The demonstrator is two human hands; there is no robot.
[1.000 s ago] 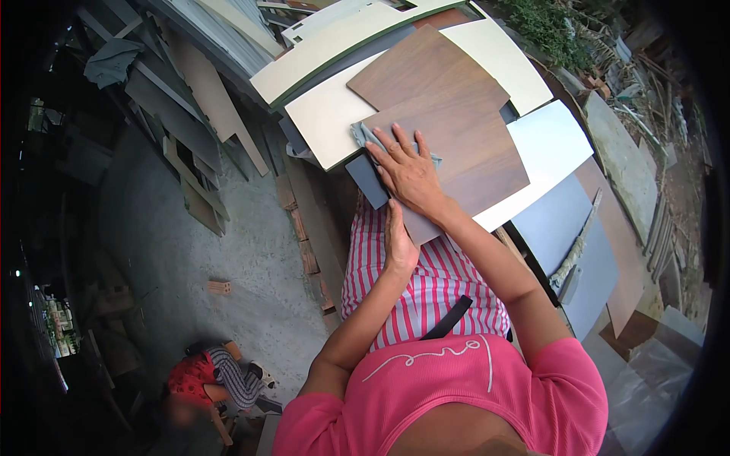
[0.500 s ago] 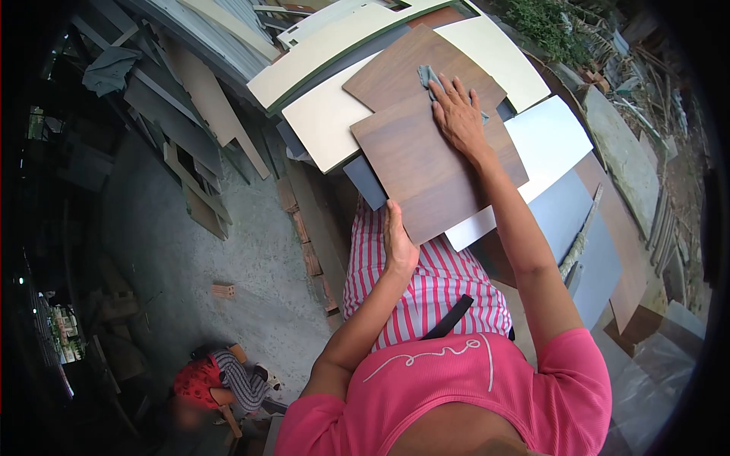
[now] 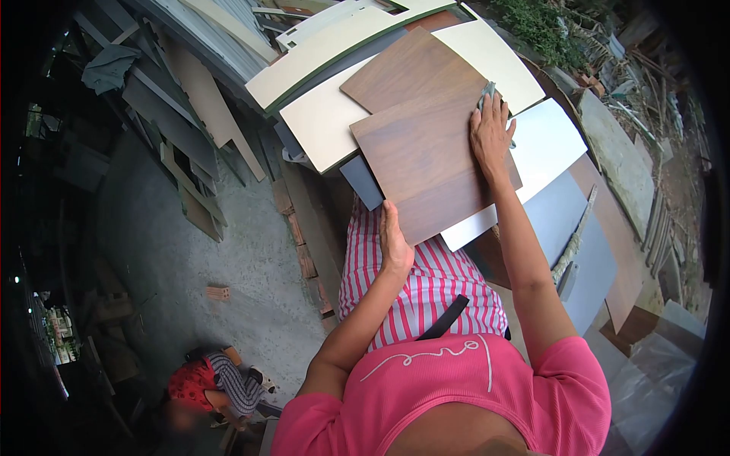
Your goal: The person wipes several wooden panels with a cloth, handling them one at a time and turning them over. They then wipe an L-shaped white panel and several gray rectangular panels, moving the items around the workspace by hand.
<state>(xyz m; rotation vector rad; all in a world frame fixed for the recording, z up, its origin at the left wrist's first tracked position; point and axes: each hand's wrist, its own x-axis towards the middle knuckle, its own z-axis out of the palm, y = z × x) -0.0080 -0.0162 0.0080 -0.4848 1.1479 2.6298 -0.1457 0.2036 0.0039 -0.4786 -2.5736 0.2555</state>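
A brown wood-grain board (image 3: 426, 163) lies on top of a stack, overlapping a second brown board (image 3: 414, 72). My right hand (image 3: 493, 140) lies on the top board's right edge, pressing a grey-green cloth (image 3: 487, 93) that shows past the fingertips and beside the hand. My left hand (image 3: 395, 239) rests against the lower left edge of the top board, fingers extended and pointing up along it. Beneath are a cream panel (image 3: 319, 133), a white panel (image 3: 551, 140) and a small dark grey piece (image 3: 360, 182).
Grey panels (image 3: 589, 266) lean at the right, with a thin stick (image 3: 576, 235) on them. Long boards (image 3: 194, 91) stand at the left by a hanging cloth (image 3: 110, 68). A brick (image 3: 218, 292) lies on the floor. Another person (image 3: 220, 384) is low at the bottom left.
My right hand has slid right with the cloth, from the middle of the boards to their right edge. My left hand stays at the board's lower left edge.
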